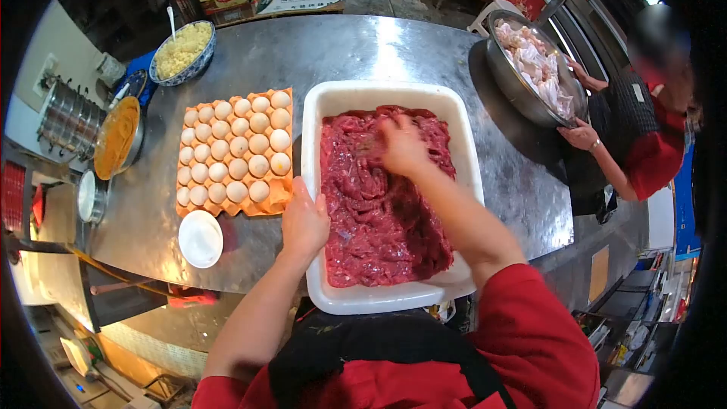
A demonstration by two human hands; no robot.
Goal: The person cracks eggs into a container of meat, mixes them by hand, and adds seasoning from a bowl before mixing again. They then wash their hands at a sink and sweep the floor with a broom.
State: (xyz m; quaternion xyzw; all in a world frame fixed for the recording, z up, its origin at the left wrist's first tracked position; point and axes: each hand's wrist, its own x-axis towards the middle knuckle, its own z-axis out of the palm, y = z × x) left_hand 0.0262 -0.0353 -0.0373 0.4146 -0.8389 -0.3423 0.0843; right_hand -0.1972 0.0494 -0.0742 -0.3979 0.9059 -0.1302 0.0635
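In front of me is a white plastic tub (468, 182) with a thick layer of wet, dark red raw meat slices (371, 235). My left hand (305, 221) grips the tub's left wall, its thumb near the rim. My right hand (401, 145) is down in the meat in the upper part of the tub. Its fingertips are smeared by motion and partly sunk among the slices. Left of the tub, close to my left hand, lies an orange tray of eggs (238, 148). A small white bowl (201, 239) with white contents stands below that tray.
A patterned bowl (182, 53) of yellowish minced food with a spoon stands at the back left. Further left is a pan of orange-brown paste (117, 136). At right, a co-worker's hands (581, 135) hold a large metal basin (534, 72) of pale raw meat over the metal table's edge.
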